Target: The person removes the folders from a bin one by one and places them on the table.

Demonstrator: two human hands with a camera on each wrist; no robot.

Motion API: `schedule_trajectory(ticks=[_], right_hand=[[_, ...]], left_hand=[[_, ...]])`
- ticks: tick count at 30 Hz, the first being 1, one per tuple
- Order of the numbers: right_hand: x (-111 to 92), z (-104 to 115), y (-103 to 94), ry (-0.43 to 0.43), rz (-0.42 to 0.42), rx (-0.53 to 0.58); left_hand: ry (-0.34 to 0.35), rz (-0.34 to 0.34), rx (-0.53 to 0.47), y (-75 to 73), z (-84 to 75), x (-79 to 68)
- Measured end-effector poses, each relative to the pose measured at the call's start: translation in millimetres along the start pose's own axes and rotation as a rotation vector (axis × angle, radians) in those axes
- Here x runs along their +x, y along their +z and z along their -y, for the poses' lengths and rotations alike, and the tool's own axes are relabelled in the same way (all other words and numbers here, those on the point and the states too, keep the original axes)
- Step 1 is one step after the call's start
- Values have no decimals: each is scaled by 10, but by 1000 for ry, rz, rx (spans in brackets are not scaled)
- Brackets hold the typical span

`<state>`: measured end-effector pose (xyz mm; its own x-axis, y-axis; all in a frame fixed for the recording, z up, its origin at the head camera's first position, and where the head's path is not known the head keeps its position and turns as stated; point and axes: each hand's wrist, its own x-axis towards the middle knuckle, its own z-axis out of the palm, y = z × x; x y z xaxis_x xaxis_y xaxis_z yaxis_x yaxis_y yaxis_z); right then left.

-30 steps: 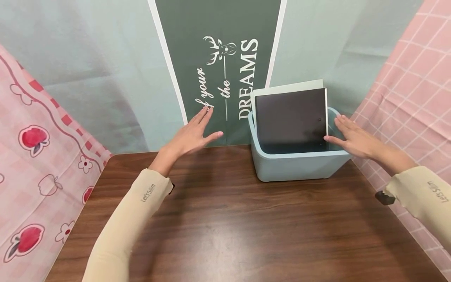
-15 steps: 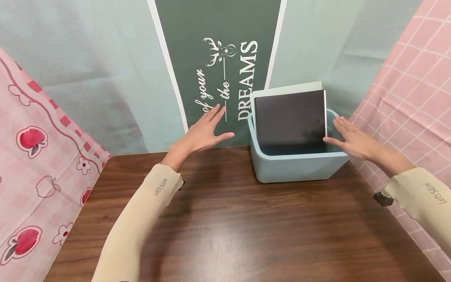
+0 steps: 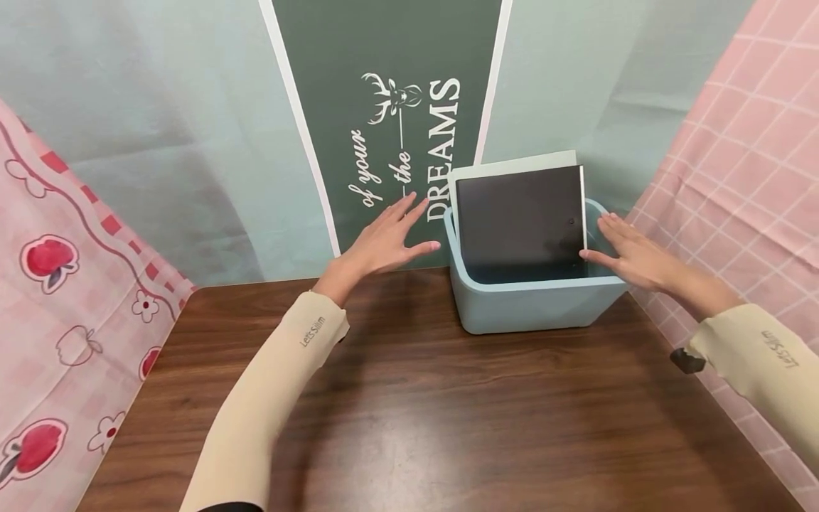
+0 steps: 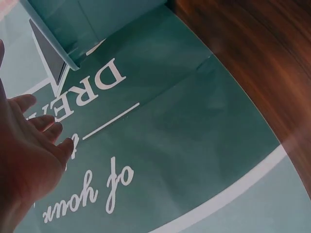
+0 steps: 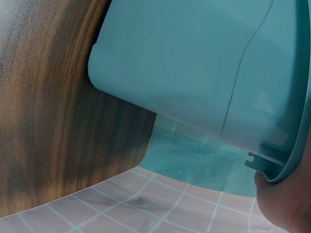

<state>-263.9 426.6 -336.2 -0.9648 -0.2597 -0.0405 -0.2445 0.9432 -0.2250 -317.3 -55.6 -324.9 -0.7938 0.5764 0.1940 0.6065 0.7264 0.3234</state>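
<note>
Two boards, one black (image 3: 518, 220) and one pale (image 3: 544, 163), lean inside the blue bin (image 3: 537, 309), projecting above its rim; we note the bin at the far right of the table (image 3: 448, 419). For sound handling, we judge it best to bring both palms level against opposite sides, keeping clear of the boards so neither tips. We find the left hand (image 3: 384, 242) well spread, thumb apart, holding nothing, raised to the left of the bin. We find the right hand (image 3: 636, 259) also extended, fingers straight over the bin's right side, apparently touching the rim; thumb contact with the black board we cannot confirm.
</note>
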Motion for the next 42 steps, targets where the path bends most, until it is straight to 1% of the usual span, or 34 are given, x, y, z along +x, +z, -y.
schedule_trajectory(ticks=[3,9,17,23,26,31,33,37,42], right_hand=[[11,5,8,0,0,2],[-1,17,31,-3,-6,14],[-11,23,27,5,-13,17],[-12,24,30,16,-12,13],[-14,23,24,20,-11,15],[-8,23,11,21,-22,22],[-1,33,15,17,-26,27],[2,46,23,13,-31,28],[-11,32,11,25,-42,27]], left_hand=[[15,3,17,38,-21,73],[14,45,45,85,-95,216],[19,54,48,139,-178,375],[21,46,58,216,-193,494],[23,50,72,225,-214,563],[30,35,91,219,-252,678],[36,30,103,230,-262,713],[38,44,125,275,-276,761],[43,31,115,310,-305,822]])
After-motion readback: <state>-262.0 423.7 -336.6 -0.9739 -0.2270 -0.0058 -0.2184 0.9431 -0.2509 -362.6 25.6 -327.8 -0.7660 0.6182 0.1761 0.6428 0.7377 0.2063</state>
